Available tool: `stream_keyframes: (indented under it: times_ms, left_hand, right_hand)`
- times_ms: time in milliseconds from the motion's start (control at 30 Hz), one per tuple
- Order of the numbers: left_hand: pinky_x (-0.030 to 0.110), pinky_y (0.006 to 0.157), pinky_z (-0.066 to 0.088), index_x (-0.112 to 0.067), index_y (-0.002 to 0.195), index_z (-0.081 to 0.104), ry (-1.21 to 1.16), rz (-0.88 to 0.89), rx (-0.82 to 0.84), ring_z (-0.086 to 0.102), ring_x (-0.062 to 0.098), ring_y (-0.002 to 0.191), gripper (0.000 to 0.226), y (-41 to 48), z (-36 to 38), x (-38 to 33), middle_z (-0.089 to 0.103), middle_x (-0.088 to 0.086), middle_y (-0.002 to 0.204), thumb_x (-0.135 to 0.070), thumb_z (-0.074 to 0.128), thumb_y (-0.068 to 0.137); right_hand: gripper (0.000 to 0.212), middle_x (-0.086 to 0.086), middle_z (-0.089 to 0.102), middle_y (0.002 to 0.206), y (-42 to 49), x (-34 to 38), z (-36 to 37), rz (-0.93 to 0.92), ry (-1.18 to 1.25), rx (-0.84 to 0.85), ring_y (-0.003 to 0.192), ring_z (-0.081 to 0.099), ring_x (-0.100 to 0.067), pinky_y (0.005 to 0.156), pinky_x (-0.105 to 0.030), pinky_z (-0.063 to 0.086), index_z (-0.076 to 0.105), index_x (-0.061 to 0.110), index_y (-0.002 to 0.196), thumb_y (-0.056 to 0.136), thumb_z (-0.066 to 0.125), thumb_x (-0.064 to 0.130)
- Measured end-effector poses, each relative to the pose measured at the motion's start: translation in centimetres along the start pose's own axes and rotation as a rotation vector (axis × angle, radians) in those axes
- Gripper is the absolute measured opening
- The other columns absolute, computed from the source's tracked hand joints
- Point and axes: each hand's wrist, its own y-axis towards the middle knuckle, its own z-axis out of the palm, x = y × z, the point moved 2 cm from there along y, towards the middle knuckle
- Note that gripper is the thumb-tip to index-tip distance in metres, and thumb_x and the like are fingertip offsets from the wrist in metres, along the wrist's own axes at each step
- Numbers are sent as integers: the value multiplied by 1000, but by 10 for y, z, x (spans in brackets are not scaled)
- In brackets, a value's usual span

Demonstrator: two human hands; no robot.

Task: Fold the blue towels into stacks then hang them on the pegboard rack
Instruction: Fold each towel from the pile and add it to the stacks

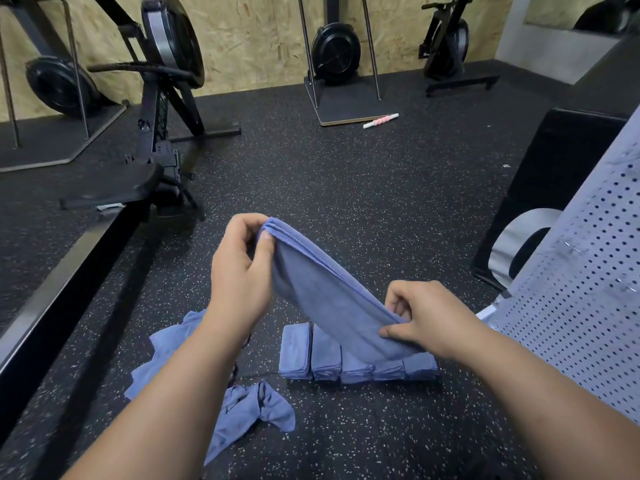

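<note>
Blue towel [322, 289] stretched doubled: left hand [239, 271] pinches its stacked corners high, right hand [426, 320] pinches the other end low, likely to align edges for the next fold.

Towels, machines and bits, as I count them from my end.
I make out five folded towels [325, 358] in one row and one more towel [329, 299] held by two hands, the left hand [239, 271] and the right hand [426, 317]. There is one loose heap [242, 414] I cannot split into a number, four exercise machines [171, 39], one massage roller [381, 120] and one pegboard [588, 306].
</note>
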Motion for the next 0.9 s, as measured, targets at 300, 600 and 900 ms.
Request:
stream_keyframes:
  times_ms: [300, 600, 900]
  left_hand:
    - [30, 78, 48, -27, 113, 62, -62, -125, -62, 60, 5, 84, 10, 4, -9, 15, 69, -5, 98, -20, 56, 109]
    - [32, 71, 43, -27, 108, 67, -92, -280, -114, 54, 4, 75, 9, 9, -14, 41, 68, -3, 92, -21, 60, 106]
    - [37, 74, 43, -20, 94, 73, -218, -460, -103, 55, 14, 78, 12, 11, -13, 52, 66, -5, 85, -22, 61, 96]
  right_hand:
    - [36, 20, 66, 68, -3, -4, -22, 20, -30, 16, 60, 56, 1, 56, -18, 42, 64, 30, 73, 69, 96, 46]
    - [19, 14, 73, 74, -9, -17, -51, -31, 167, 40, 62, 57, 2, 63, -15, 45, 76, 30, 81, 77, 95, 32]
    - [18, 7, 68, 74, -10, -18, -63, 12, 677, -186, 62, 52, -3, 63, -24, 39, 58, 9, 106, 105, 62, 26]
